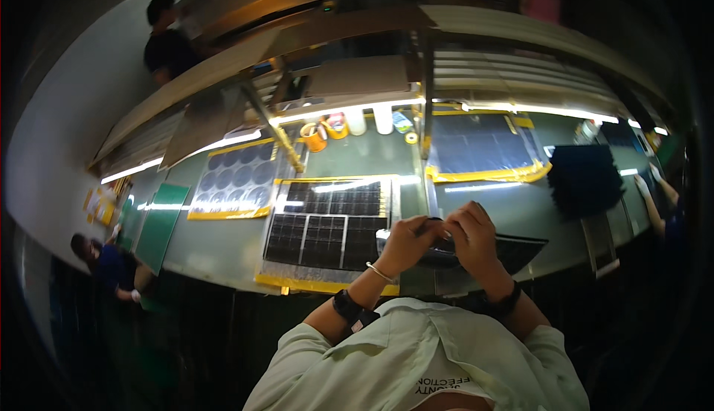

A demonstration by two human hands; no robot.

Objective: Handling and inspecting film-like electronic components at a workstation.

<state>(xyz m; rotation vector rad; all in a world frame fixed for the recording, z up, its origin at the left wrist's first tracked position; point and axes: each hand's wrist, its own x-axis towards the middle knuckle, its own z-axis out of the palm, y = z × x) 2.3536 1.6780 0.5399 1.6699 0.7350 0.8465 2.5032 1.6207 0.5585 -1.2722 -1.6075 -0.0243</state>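
My left hand and my right hand meet in front of my chest, fingers closed in a pinch and fingertips almost touching. Below and behind them is a dark glossy sheet, its right end sticking out past my right wrist. A dark edge shows at my left fingertips, seemingly part of this sheet. What my right fingertips pinch is too small to make out. Just left of my hands lies a black panel divided by pale lines, on a yellow-taped board.
Further left are a sheet with dark discs and a green board. Orange cups and white containers stand at the back. To the right lie a yellow-edged dark panel and a dark blue stack. Other people work at both ends.
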